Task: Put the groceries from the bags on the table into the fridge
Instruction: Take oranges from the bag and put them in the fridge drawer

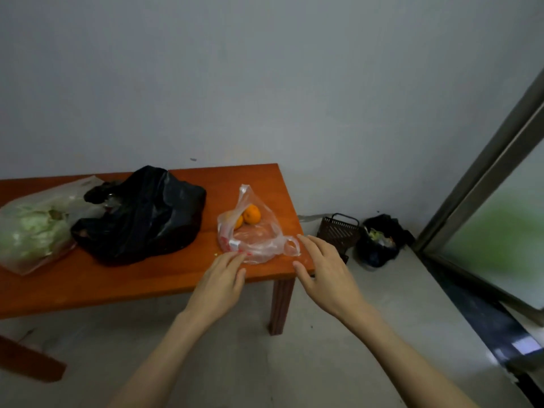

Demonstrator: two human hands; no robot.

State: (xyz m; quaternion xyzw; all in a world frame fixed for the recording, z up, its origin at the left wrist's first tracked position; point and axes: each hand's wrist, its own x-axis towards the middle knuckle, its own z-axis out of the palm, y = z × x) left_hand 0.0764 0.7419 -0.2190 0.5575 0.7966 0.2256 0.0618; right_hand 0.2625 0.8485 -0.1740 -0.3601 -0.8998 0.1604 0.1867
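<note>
Both hands flat-fingered, gripping nothing: left hand (221, 278) touches clear plastic bag of oranges (253, 228) at orange wooden table (123, 281) corner; right hand (321, 269) flanks its handle, seemingly positioned to gather it.

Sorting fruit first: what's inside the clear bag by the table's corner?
The clear bag shows two oranges near its top; crumpled plastic blurs whatever lies lower down.

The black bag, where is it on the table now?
In the head view, the black bag lies mid-table, between the bag of greens on its left and the clear bag of oranges on its right.
</note>
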